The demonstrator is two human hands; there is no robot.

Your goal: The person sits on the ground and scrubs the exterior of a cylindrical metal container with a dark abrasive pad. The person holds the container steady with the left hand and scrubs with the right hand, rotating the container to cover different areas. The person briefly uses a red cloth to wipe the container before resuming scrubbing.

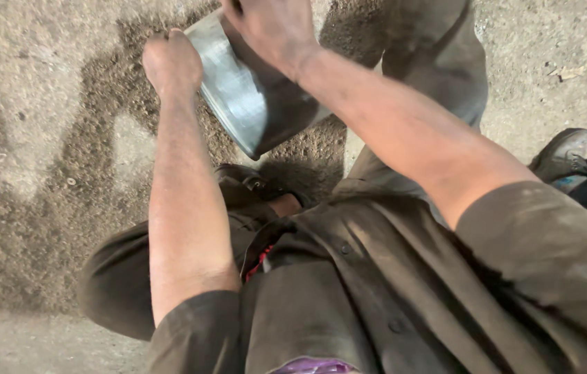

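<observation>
We grip a shiny metal bowl [238, 90] with our closed left hand [171, 61] and right hand [272, 28], over the sandy floor [30, 173].

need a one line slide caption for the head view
Seen from above, a person's left hand and right hand grip a tilted metal pan over dark, sandy ground.

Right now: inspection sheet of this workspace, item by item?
Surface: dusty ground, with a dark sandy patch underfoot.
Job's things: metal pan, tilted, held above the patch.
Clutter: small debris at far right.
Grips: left hand fisted at the pan's rim; right hand on its upper edge.
Cables: nothing seen.
Surroundings: another person's shoe at right; wearer's own shoe below the pan.
</observation>
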